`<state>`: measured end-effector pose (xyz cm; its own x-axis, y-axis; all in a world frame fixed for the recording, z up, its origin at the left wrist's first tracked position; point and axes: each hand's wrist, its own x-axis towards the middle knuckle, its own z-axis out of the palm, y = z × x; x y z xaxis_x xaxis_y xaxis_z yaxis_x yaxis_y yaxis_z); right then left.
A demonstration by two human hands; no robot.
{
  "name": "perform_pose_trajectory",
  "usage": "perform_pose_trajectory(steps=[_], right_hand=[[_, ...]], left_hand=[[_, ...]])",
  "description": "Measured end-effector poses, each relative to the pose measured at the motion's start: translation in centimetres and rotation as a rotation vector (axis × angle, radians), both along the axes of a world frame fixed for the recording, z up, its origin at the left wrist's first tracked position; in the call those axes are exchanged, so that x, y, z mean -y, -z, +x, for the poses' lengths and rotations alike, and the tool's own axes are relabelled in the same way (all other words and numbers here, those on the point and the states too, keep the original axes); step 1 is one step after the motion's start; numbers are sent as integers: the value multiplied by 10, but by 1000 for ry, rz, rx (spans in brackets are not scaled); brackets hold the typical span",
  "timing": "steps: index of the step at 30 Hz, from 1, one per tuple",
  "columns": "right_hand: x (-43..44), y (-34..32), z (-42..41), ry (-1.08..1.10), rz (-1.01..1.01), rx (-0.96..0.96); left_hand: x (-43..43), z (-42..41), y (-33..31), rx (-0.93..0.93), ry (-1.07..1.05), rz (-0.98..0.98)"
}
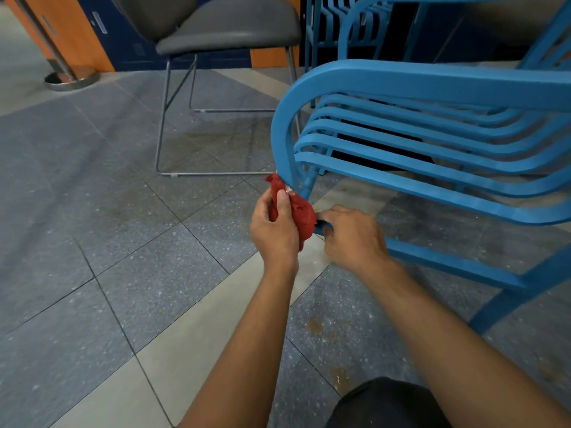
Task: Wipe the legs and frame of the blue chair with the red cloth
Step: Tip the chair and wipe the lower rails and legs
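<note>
The blue chair (pixel 417 88) with a slatted seat fills the right half of the head view, tipped toward me. My left hand (pixel 273 230) grips the bunched red cloth (pixel 302 217) and presses it against the lower end of the chair's curved front leg. Just to the right, my right hand (pixel 352 236) is wrapped around the low blue frame bar (pixel 448 261) near where it meets that leg. The cloth hides the foot of the leg.
A grey padded chair (pixel 228 29) on thin metal legs stands behind on the tiled floor (pixel 108 227). More blue chairs (pixel 349 29) are stacked at the back. A metal post base (pixel 71 78) sits at far left. My dark-clothed knee (pixel 386 403) is at the bottom.
</note>
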<state>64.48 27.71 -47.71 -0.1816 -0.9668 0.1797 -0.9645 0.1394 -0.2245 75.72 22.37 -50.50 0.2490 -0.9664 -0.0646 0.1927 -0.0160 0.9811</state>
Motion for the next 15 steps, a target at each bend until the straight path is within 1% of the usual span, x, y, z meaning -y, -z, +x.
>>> perform_pose_trajectory(steps=[4,6,12,15], right_hand=[[8,-3,-4,-8,34,-5],[10,-3,-4,-3,32,-2],[16,-4,-5,43,66,56],[19,-5,-6,95,79,56]], left_hand=[[1,-12,19,100,-20,-61],[2,-12,28,112,-16,-54],[4,4,57,166,54,113],[4,15,64,114,94,201]])
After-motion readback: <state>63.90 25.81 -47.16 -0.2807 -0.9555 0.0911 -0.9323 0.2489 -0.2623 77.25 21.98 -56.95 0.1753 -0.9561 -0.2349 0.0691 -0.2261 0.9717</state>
